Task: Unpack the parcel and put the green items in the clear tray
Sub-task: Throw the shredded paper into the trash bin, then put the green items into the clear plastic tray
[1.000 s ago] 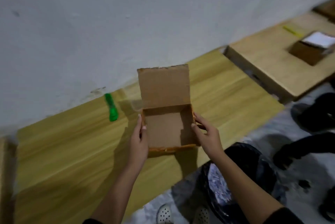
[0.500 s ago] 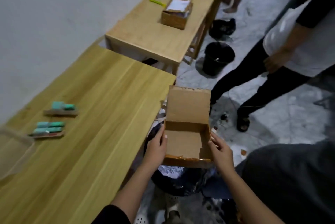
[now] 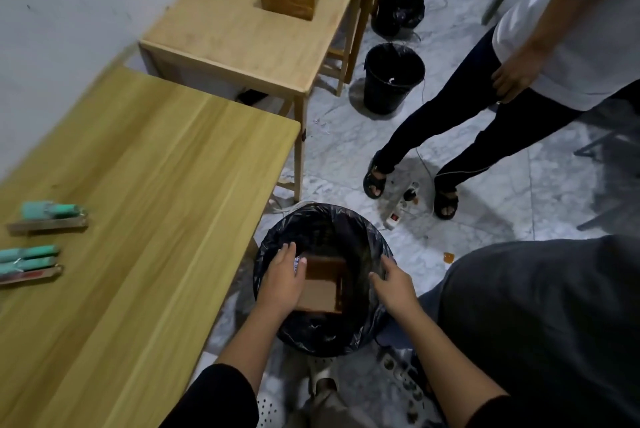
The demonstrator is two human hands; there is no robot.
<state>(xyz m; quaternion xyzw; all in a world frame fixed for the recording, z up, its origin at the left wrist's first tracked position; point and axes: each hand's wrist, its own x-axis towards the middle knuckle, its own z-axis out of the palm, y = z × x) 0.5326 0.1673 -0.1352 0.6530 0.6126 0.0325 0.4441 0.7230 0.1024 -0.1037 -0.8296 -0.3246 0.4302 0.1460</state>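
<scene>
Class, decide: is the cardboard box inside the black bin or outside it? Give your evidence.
Inside. The cardboard box sits within the rim of the bin, with black liner all around it and the left hand touching its side.

Two tables [image 3: 138, 167], two boxes [image 3: 323, 283], three bins [image 3: 393, 81], three green items [image 3: 48, 211].

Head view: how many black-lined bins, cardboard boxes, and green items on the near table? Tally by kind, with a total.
Black-lined bins: 3
Cardboard boxes: 2, one inside the nearest bin and one on the far table
Green items: 3, somewhat blurred
Total: 8
</scene>
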